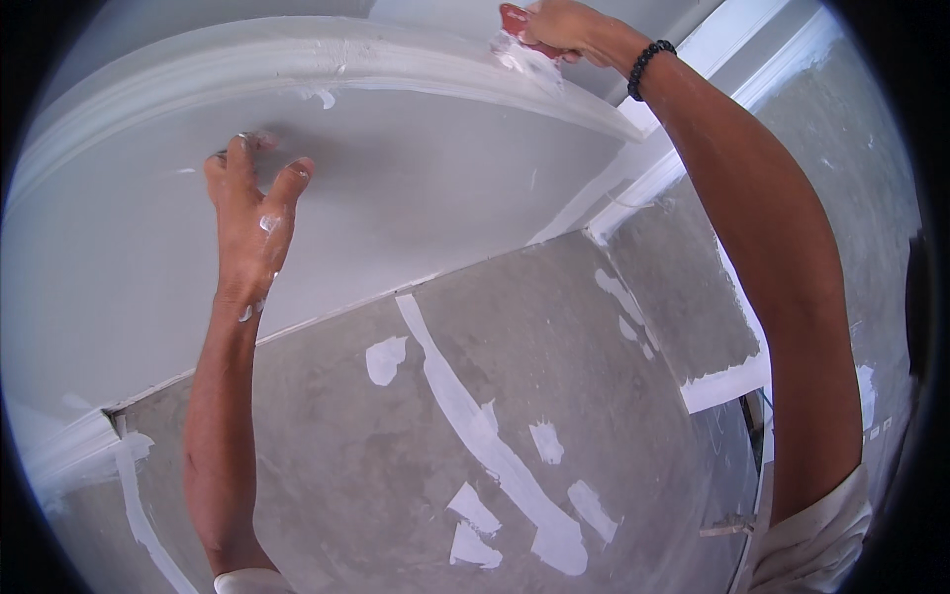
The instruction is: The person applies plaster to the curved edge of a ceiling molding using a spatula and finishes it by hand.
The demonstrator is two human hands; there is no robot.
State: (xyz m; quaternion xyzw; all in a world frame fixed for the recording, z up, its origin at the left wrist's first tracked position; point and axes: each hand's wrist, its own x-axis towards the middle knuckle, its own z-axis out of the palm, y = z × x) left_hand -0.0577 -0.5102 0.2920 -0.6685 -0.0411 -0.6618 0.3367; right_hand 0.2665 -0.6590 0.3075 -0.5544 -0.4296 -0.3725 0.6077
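Observation:
High at the top right, my right hand [564,32] grips a red putty knife [515,22] loaded with white filler [529,67] against the curved white moulding [336,54]. A dark beaded bracelet circles that wrist. My left hand [257,193], spotted with white filler, is raised at the pale grey ceiling panel [416,178] below the moulding. Its thumb and fingers are apart, slightly bent, holding nothing; I cannot tell whether the fingertips touch the panel. A small white smear [325,99] sits on the panel just under the moulding.
Beyond the panel is a grey plastered wall [327,445] with long white filler strips [475,436] and several white patches. White trim [633,198] runs along the upper right. A partly hidden opening with dark edges [755,426] lies low on the right, behind my right forearm.

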